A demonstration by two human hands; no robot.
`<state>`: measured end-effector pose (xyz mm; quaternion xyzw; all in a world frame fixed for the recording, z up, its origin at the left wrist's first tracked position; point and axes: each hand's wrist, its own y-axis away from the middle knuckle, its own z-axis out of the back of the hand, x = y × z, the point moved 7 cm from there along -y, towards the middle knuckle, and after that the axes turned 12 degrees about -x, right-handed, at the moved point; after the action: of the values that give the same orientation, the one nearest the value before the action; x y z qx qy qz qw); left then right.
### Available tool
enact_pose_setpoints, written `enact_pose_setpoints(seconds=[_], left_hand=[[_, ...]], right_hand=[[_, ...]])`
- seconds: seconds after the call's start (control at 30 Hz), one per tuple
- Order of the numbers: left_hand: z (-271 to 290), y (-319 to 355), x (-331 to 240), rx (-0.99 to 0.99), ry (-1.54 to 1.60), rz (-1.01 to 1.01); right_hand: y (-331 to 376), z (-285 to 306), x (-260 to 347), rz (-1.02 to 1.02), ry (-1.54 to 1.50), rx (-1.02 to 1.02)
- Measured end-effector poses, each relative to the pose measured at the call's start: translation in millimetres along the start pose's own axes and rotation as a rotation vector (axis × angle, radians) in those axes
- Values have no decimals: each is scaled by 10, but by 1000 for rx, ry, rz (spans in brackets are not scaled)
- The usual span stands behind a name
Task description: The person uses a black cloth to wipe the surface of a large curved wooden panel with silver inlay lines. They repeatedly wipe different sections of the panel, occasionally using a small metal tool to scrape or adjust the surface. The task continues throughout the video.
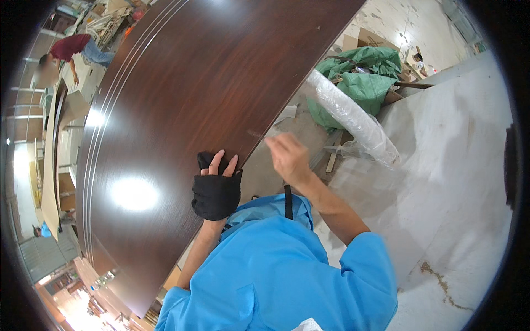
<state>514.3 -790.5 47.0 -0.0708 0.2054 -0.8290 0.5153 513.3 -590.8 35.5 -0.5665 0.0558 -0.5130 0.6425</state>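
Observation:
A large dark brown wood panel (182,105) with a glossy face and thin pale lines along its far left side slants across the view in front of me. My left hand (216,185) lies on its near edge, wrapped in a black cloth or glove that leaves some fingertips bare; those fingers are stretched out on the surface. Just off the panel's right edge is my right hand (290,161), bare and raised, its fingers curled and pressed together. Whatever it may hold is hidden or too small to name. A faint pale mark (255,133) shows on the panel near it.
To the right, a roll of clear plastic wrap (356,118) leans by a green tarp bundle (364,83) and cardboard. A white wall (447,182) stands at the right. At far left, a person in a dark red shirt (72,47) bends over a workbench near upright boards (52,165).

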Motion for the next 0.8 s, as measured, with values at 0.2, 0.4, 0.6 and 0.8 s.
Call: enact_pose_setpoints(seconds=[0.2, 0.4, 0.6, 0.8], left_hand=[[231, 457, 321, 118, -85, 139], [520, 1001, 701, 38, -73, 194], [699, 1318, 931, 6, -37, 208], [855, 1661, 1139, 69, -38, 331]], right_hand=[[-259, 7, -607, -103, 307, -9], [344, -280, 493, -29, 60, 164], [-369, -42, -94, -91, 459, -5], [412, -427, 787, 34, 168, 264]])
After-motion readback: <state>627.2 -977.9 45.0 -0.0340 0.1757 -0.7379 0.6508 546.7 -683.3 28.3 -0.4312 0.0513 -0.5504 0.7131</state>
